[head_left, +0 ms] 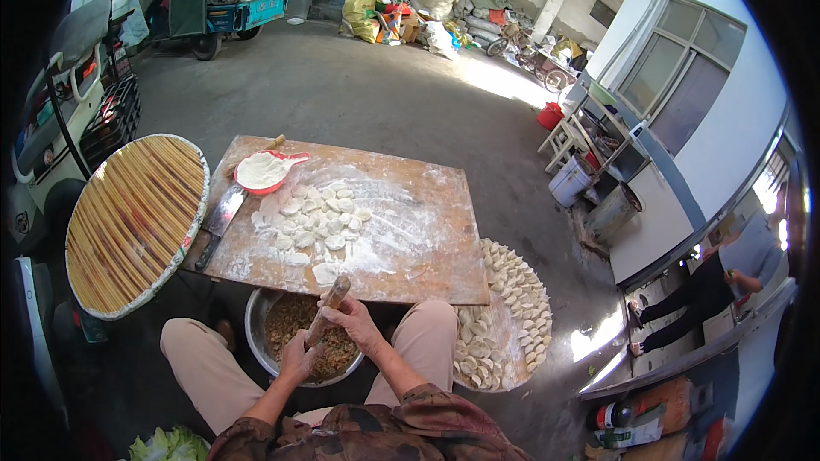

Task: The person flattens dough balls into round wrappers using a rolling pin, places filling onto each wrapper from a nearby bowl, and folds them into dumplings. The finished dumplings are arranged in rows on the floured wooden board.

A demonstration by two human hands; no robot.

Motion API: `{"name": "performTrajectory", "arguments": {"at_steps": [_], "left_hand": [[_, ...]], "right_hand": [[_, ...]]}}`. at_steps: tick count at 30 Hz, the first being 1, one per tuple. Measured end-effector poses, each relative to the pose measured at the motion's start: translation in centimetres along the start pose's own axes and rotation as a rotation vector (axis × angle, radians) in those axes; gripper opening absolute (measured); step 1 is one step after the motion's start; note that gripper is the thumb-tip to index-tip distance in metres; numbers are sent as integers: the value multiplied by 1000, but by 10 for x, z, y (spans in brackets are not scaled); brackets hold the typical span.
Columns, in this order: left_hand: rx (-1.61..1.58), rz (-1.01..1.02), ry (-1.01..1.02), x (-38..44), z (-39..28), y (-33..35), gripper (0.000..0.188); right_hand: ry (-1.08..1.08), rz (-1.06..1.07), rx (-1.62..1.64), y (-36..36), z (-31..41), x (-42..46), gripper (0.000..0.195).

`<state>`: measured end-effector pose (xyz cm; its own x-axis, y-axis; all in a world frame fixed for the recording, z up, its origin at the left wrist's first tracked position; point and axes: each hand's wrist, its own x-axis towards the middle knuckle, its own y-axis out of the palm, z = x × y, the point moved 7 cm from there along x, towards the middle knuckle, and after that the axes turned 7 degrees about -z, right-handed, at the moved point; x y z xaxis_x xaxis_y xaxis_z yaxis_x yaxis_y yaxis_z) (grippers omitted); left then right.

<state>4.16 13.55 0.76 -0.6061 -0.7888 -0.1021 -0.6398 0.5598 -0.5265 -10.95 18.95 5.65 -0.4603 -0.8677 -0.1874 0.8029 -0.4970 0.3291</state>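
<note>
My left hand (298, 356) grips the lower end of a short wooden rolling pin (328, 308). Higher up the same pin, my right hand (353, 325) is closed around it. The pin is tilted, its upper end near the board's front edge. Beneath both hands, between my knees, is a metal basin (254, 333) of minced filling (285, 323). On the floured wooden board (429, 250) lie several small flattened dough pieces (323, 214). One flat dough wrapper (326, 273) is close to the board's front edge, just beyond the pin.
A red bowl of flour (264, 170) and a cleaver (224, 212) lie on the board's left. A round stalk tray (134, 224) leans beyond them. Rows of dumplings (512, 307) fill a tray at right. Leafy greens (168, 445) are bottom left. A person (724, 282) stands in the right doorway.
</note>
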Motion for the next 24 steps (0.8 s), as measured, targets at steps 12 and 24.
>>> {"name": "performTrajectory", "arguments": {"at_steps": [12,24], "left_hand": [[-21,-25,93,-2,5,2,29],[-1,52,15,-2,8,7,35]], "right_hand": [[32,-8,57,-3,-5,-2,34],[38,-27,4,-2,3,-5,38]]}}
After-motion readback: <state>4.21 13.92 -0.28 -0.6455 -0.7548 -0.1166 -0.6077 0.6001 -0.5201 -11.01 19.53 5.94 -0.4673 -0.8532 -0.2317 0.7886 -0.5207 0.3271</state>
